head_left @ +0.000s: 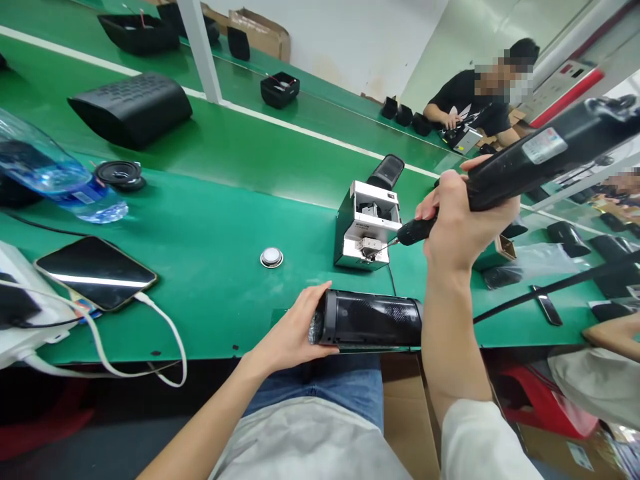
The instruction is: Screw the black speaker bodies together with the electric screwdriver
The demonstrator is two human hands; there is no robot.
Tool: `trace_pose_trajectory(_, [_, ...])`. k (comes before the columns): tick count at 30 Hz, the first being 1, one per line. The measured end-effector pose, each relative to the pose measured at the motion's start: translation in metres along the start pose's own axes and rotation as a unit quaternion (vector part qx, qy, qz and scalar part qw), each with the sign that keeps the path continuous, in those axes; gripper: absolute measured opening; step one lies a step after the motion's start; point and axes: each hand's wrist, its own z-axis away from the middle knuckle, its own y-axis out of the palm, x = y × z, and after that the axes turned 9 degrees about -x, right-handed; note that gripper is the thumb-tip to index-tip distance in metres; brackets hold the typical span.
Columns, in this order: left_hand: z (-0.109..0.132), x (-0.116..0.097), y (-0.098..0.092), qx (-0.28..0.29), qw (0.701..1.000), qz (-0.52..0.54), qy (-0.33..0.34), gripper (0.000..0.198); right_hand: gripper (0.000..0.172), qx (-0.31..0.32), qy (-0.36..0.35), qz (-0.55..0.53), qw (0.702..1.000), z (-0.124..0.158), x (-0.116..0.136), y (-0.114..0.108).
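My left hand [300, 327] grips the left end of a black speaker housing [377, 320] that lies on its side at the table's front edge. In my raised right hand [457, 213] is a black electric screwdriver [520, 160], my fingers wrapped round its body. Its thin bit reaches the front outlet of a silver and black screw feeder [367, 227], behind the housing. A small round silver speaker driver [271, 257] lies on the green mat to the left of the feeder.
At left are a water bottle [55, 167], a phone [97, 272] with a white cable, a round speaker [120, 175] and a black housing [130, 110]. A white post [200, 53] rises from the bench. A co-worker [480, 100] sits across, and another person's arm [615, 333] shows at right.
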Motion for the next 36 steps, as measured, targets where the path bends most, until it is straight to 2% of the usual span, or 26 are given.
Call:
trace_pose_trajectory(7, [-0.001, -0.001, 0.0, -0.004, 1.0, 0.001, 0.014, 0.131, 0.025, 0.028, 0.045, -0.005, 0.999, 0.008, 0.0, -0.006])
trace_pose_trajectory(11, [-0.002, -0.002, 0.0, 0.0, 1.0, 0.006, 0.016, 0.133, 0.024, 0.03, 0.041, -0.035, 0.998, 0.009, 0.03, -0.007])
trace_pose_trajectory(15, [-0.002, -0.002, -0.001, 0.0, 1.0, 0.011, 0.013, 0.133, 0.017, 0.036, 0.066, -0.054, 0.996, 0.014, 0.065, -0.006])
trace_pose_trajectory(20, [-0.002, -0.004, -0.002, 0.0, 1.0, 0.017, 0.014, 0.13, 0.02, 0.033, 0.085, -0.074, 0.993, 0.022, 0.084, -0.005])
trace_pose_trajectory(25, [-0.001, -0.005, -0.001, 0.002, 1.0, 0.021, 0.005, 0.13, 0.02, 0.052, 0.093, -0.092, 0.99, 0.03, 0.079, -0.006])
trace_pose_trajectory(30, [-0.002, -0.003, 0.001, -0.001, 1.0, 0.023, 0.019, 0.133, 0.02, 0.101, 0.128, -0.1, 0.982, 0.052, 0.055, -0.009])
trace_pose_trajectory(36, [-0.003, -0.004, 0.0, -0.003, 0.999, 0.033, 0.017, 0.128, 0.019, 0.123, 0.116, -0.144, 0.975, 0.072, 0.034, -0.012])
